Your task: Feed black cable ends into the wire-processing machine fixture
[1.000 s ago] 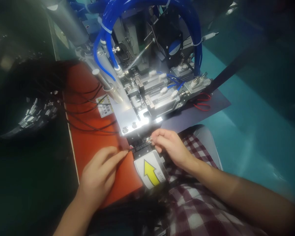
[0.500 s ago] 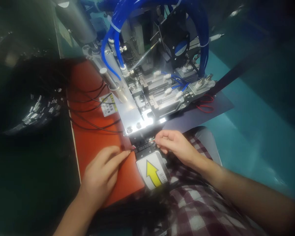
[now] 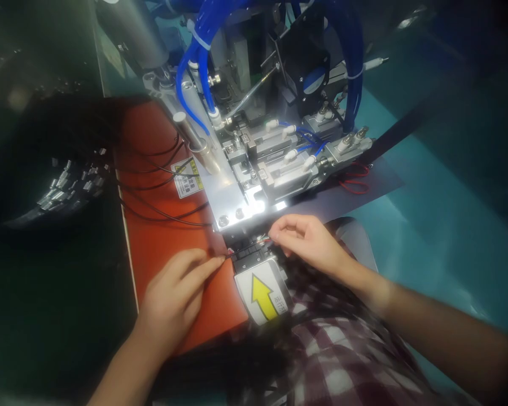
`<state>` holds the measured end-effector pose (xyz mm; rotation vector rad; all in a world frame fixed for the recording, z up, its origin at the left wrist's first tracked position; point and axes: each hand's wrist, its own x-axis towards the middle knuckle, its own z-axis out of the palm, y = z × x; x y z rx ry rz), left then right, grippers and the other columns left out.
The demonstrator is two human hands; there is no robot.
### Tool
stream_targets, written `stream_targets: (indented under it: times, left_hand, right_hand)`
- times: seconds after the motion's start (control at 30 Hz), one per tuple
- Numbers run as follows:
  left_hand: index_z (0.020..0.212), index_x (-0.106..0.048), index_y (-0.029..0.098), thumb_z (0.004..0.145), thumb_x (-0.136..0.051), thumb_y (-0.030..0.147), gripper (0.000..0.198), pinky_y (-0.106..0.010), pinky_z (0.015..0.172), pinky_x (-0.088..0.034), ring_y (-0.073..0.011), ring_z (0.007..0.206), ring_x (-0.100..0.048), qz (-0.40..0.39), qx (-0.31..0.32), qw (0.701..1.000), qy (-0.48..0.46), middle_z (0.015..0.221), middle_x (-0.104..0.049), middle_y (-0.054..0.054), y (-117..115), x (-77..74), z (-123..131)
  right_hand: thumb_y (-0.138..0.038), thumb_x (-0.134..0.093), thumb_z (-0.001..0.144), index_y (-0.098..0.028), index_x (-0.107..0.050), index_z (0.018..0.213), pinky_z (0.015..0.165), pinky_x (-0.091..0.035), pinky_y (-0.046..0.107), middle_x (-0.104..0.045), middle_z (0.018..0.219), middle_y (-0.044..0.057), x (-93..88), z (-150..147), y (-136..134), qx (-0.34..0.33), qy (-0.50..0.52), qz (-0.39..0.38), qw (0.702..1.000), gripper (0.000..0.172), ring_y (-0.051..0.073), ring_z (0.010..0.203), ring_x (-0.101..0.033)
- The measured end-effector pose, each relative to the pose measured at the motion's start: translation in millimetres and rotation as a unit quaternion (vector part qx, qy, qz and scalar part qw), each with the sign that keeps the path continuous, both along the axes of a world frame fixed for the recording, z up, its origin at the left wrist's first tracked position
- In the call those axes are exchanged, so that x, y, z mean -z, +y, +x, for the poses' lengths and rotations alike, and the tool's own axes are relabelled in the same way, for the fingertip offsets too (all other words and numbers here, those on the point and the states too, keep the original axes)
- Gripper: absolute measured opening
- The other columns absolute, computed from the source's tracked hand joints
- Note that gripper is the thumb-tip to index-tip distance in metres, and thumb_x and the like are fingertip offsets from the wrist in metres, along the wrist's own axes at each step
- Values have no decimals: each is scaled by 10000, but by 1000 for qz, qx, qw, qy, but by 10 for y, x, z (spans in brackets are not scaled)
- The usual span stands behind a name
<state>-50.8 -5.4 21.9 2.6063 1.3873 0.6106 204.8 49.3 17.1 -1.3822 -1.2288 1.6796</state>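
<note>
My left hand (image 3: 180, 290) is closed, thumb and forefinger pinching a thin black cable (image 3: 232, 255) at the left side of a small black fixture (image 3: 246, 260). Across the fixture the cable runs toward my right hand (image 3: 307, 239), which is closed at the fixture's right side. Its fingertips pinch thin coloured wires (image 3: 266, 240), some reddish and some pale, that come out at the cable's right end. Just below the fixture is a white cover with a yellow arrow (image 3: 263, 293). Exactly how the cable sits in the fixture is too small to tell.
Above my hands stands a machine with a shiny metal plate (image 3: 226, 200), pneumatic cylinders (image 3: 288, 175) and thick blue air hoses (image 3: 353, 62). Black cables (image 3: 165, 217) cross the orange tabletop (image 3: 146, 248). Small shiny parts (image 3: 61, 186) lie at the left, blurred.
My right hand has shifted slightly right and up, and more of the coloured wires shows by its fingertips. The left hand stays at nearly the same place on the cable.
</note>
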Motion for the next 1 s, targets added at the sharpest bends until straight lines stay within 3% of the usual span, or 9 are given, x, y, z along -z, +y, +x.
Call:
stream_targets:
  times: [0.2, 0.3, 0.6, 0.8, 1.0]
  left_hand:
    - [1115, -628, 156, 897, -476, 11, 303, -212, 818, -461, -131, 949, -579, 0, 1, 1000, -2, 1048, -564, -64, 6, 7, -4]
    - [1113, -634, 149, 897, -477, 9, 301, -207, 820, -453, -127, 947, -573, -6, -3, 1000, -3, 1050, -562, -64, 10, 7, 3]
    - [1122, -625, 135, 887, -476, -12, 315, -211, 811, -453, -129, 946, -568, -14, 6, 1000, -21, 1042, -561, -69, -1, 3, -1]
    - [1101, -633, 122, 887, -480, -8, 293, -220, 806, -456, -138, 946, -568, -9, 7, 1000, -14, 1036, -565, -79, 9, -6, 12]
    - [1118, -628, 129, 888, -480, -14, 309, -217, 813, -452, -133, 954, -564, -16, 7, 1000, -22, 1045, -563, -75, 2, 6, 2]
  right_hand:
    - [-231, -618, 770, -143, -640, 717, 490, -347, 220, -579, 614, -18, 15, -37, 22, -30, -42, 17, 999, 105, 92, 527, -471]
    - [-190, -608, 761, -140, -649, 753, 530, -388, 227, -607, 668, -2, 16, -49, 15, -36, -74, 56, 995, 65, 109, 584, -511]
    - [-110, -552, 761, -155, -611, 693, 515, -359, 227, -542, 600, -31, -81, -60, -44, -55, -167, 184, 967, 100, 94, 545, -461]
    - [-210, -588, 745, -145, -637, 755, 523, -368, 231, -591, 669, 0, -54, -35, 17, -59, -88, 42, 993, 82, 109, 590, -488]
    - [-245, -605, 679, -141, -645, 704, 445, -242, 213, -471, 499, -57, -57, -63, 70, -53, -29, -76, 995, 114, 73, 465, -372]
